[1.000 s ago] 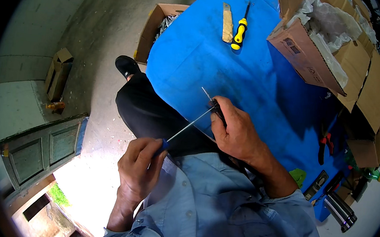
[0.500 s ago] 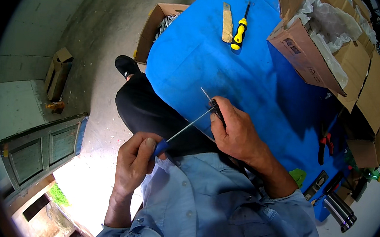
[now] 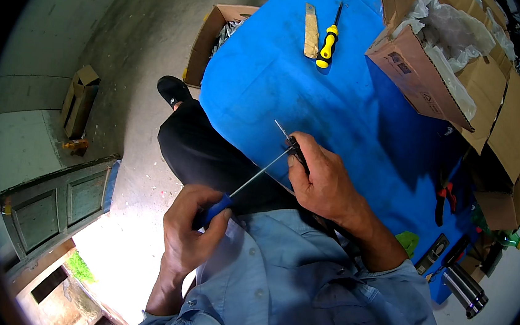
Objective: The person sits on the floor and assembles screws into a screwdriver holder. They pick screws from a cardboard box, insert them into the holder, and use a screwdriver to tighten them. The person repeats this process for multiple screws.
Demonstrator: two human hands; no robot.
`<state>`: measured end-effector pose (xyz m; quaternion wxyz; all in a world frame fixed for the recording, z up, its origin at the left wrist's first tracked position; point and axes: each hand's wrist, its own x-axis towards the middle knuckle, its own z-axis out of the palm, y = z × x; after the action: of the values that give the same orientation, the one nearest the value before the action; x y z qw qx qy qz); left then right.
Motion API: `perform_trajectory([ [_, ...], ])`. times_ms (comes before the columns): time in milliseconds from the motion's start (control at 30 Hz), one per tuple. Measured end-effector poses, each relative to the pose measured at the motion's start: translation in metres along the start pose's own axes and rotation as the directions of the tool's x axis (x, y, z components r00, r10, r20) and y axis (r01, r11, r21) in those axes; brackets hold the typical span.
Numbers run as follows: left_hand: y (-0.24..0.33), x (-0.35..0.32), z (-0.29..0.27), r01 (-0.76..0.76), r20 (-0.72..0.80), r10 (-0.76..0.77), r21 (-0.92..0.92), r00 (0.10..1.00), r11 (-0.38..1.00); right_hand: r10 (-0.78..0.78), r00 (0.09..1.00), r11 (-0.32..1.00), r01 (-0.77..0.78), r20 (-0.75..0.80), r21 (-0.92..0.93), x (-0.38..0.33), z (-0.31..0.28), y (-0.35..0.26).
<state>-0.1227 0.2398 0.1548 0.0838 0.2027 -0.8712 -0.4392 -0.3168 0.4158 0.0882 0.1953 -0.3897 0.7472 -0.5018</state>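
My left hand (image 3: 192, 228) is closed round the blue handle of a screwdriver (image 3: 214, 210), held over my lap. Its thin metal shaft slants up to the right, and the tip meets a small black part with a thin metal pin (image 3: 298, 153). That part is pinched between the thumb and fingers of my right hand (image 3: 326, 184), with the pin pointing up and left. My fingers hide much of the part, so its exact kind cannot be told. Beyond my hands, a yellow-and-black screwdriver (image 3: 327, 46) lies beside a flat blade with a tan wrapped grip (image 3: 311, 32).
A blue cloth (image 3: 267, 82) covers the table. On its right stands an open cardboard box (image 3: 424, 84) with plastic lining. Red-handled pliers (image 3: 446, 200) and a shiny metal cylinder (image 3: 465, 291) lie nearer. A carton of metal pieces (image 3: 203, 46) stands on the floor beyond my knee.
My left hand has turned about the blue handle, its thumb now lower and its fingers over the top. My right hand and the black part have stayed in place.
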Motion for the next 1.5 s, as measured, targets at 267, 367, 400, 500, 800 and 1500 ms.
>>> perform_trajectory([
  [267,0.010,0.000,0.001,-0.073,-0.034,0.080,0.175,0.996,0.982,0.052,0.998,0.998,-0.053,0.025,0.018,0.001,-0.002,-0.004],
  [367,0.008,-0.001,0.002,-0.092,-0.025,0.099,0.198,0.995,0.976,0.051,0.998,0.999,-0.051,0.032,0.010,0.001,-0.003,-0.004],
  [400,0.006,0.000,0.002,-0.120,-0.021,0.127,0.214,0.992,0.969,0.053,0.998,0.999,-0.053,0.033,0.011,0.001,-0.003,-0.004],
  [500,0.002,-0.003,-0.001,-0.074,0.042,0.067,0.190,0.997,0.979,0.056,0.998,0.998,-0.057,0.035,0.013,0.001,-0.003,-0.004],
  [800,0.004,0.014,-0.015,0.542,0.317,-0.444,-0.392,0.838,0.744,0.043,0.999,0.999,-0.043,0.030,-0.001,0.001,-0.003,-0.004],
  [1500,0.006,0.000,0.001,-0.153,-0.040,0.162,0.168,0.986,0.974,0.046,0.999,0.999,-0.046,0.014,0.024,0.001,-0.001,-0.003],
])
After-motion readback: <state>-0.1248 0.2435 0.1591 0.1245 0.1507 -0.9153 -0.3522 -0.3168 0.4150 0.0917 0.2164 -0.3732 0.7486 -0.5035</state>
